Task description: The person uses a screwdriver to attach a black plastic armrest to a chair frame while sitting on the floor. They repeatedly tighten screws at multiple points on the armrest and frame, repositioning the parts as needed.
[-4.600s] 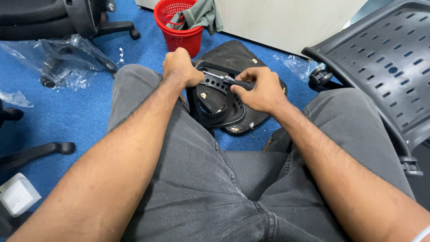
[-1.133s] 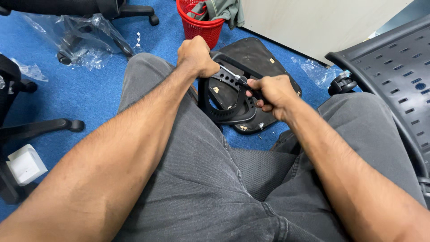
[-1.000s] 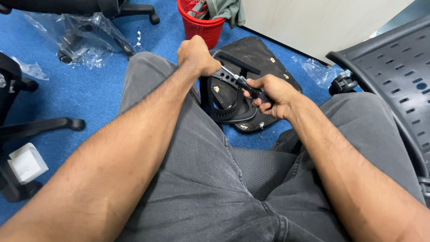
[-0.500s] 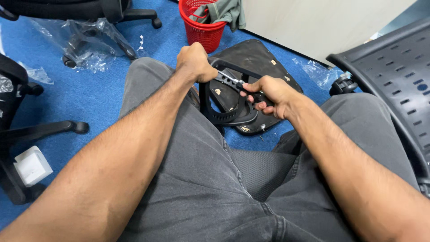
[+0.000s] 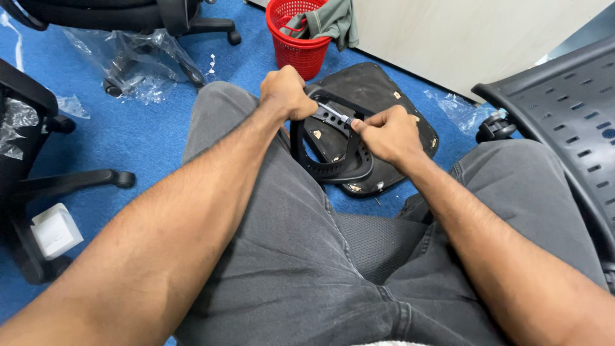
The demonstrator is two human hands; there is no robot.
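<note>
**Both hands closed on an armrest held between the knees**

The person sat with legs apart, and a black loop-shaped armrest (image 5: 330, 150) stood between the knees, over a flat black seat pan (image 5: 384, 102) lying on the blue floor. That position kept the part close and let both arms brace against the thighs.

The left hand (image 5: 286, 93) was clenched around the top of the armrest, apparently to steady it. The right hand (image 5: 387, 134) was closed on a small tool (image 5: 334, 114) with a metal shaft, its tip pointing toward the left fist at the upper bar; the grip looked like one for turning or pressing, though the fastener itself was hidden.

A red basket (image 5: 298, 35) with a cloth stood beyond, near plastic wrapping (image 5: 138, 64). A perforated chair back (image 5: 564, 128) stood at the right, within reach.
</note>
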